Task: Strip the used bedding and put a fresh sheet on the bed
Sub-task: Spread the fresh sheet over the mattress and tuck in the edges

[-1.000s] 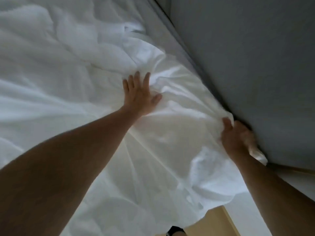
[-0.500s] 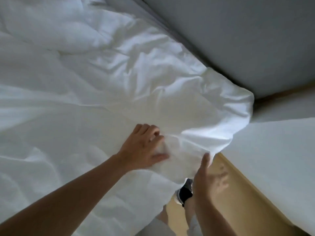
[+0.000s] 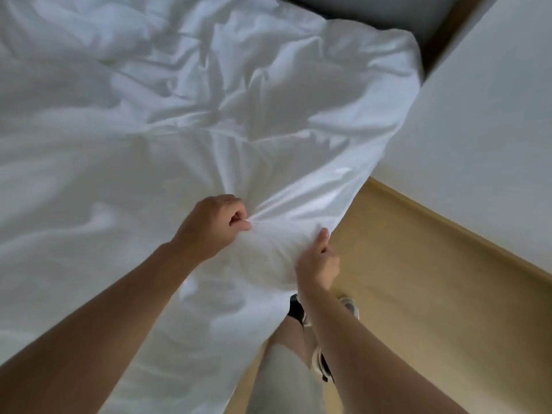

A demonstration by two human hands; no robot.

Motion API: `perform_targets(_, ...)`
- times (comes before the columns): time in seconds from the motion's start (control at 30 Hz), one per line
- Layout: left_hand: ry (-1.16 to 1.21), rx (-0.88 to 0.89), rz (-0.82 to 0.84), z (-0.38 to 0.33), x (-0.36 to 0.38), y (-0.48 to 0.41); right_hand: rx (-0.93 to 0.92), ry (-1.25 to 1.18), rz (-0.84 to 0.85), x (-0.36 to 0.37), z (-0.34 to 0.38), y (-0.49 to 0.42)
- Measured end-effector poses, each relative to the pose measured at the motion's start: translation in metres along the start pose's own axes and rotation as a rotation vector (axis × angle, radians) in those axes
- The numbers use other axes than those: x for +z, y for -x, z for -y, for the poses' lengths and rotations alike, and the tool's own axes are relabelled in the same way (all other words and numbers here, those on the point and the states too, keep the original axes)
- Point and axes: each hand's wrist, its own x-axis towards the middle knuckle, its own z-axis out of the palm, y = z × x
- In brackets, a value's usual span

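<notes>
A crumpled white sheet (image 3: 179, 121) covers the bed and fills most of the head view. Its near right edge hangs over the side of the bed. My left hand (image 3: 213, 224) grips a bunch of the sheet in a fist near that edge, with folds radiating from it. My right hand (image 3: 319, 262) pinches the sheet's edge just to the right and lower, thumb up against the cloth. The mattress under the sheet is hidden.
A dark headboard (image 3: 373, 10) runs along the top right. A white wall (image 3: 484, 130) meets a tan wooden floor (image 3: 433, 294) on the right. My legs and shoes (image 3: 298, 312) stand on the floor beside the bed.
Both hands have come back from the headboard corner toward the bed's side. The left hand went from flat on the sheet to gripping it; the right hand, open half a second ago, now pinches the edge.
</notes>
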Motion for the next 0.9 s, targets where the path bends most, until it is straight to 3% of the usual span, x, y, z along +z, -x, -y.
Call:
perform_targets(0.13,-0.024,-0.069,0.014,0.013,-0.003,0.076,0.007,0.080,0.066,-0.009,-0.064,0.046)
perform_targets(0.27,-0.100,-0.117,0.178,0.038,0.013,0.155,0.177,-0.122,0.227,0.009,-0.110,0.097)
perform_targets(0.33,-0.162,-0.123,0.268,0.054,0.022,0.181,0.186,-0.117,0.163,0.021,-0.126,0.114)
perform_targets(0.53,-0.129,0.113,0.246,0.086,0.030,0.217,0.078,0.046,-0.103,0.054,-0.164,0.165)
perform_targets(0.67,-0.068,0.168,0.216,0.097,0.029,0.247,-0.048,0.118,-0.090,0.078,-0.189,0.214)
perform_targets(0.77,0.006,0.179,0.114,0.112,0.020,0.268,-0.076,0.016,-0.086,0.089,-0.199,0.240)
perform_targets(0.9,0.008,0.179,0.132,0.139,0.008,0.315,-0.080,-0.109,-0.134,0.087,-0.224,0.257)
